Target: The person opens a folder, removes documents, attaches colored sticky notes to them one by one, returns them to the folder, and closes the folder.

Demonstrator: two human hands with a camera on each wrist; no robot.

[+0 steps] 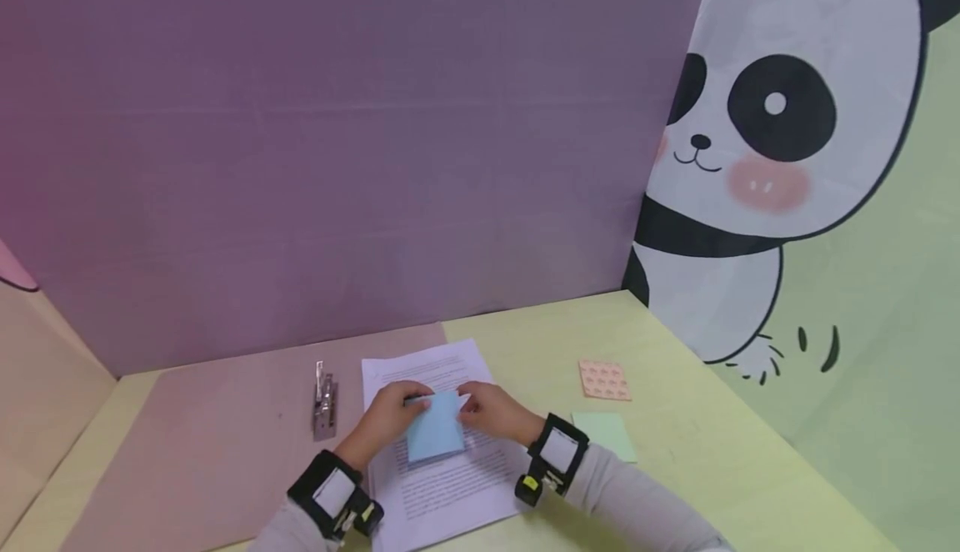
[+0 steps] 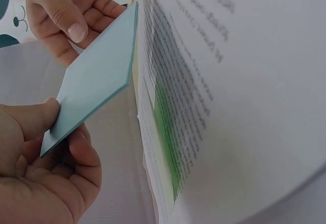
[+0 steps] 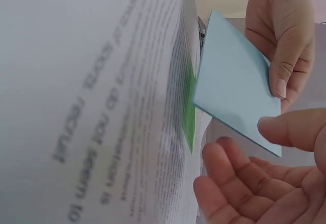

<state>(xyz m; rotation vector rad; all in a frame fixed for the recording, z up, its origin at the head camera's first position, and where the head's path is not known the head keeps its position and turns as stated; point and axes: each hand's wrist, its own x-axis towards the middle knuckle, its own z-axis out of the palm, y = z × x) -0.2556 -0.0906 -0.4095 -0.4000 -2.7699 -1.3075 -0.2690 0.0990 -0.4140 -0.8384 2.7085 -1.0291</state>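
A light blue pad of sticky notes is held tilted above a printed stack of paper. My left hand pinches it along one side, thumb on the upper face and fingers beneath, as the left wrist view shows. On the opposite side is my right hand, its thumb and loosely bent fingers around the pad's edge and corner. In the left wrist view, the right thumb shows a little apart from the edge. A green patch lies across the printed text below the pad.
A metal stapler lies left of the paper on a pinkish mat. To the right are a pink patterned square pad and a pale green square pad. A purple wall panel stands behind the table.
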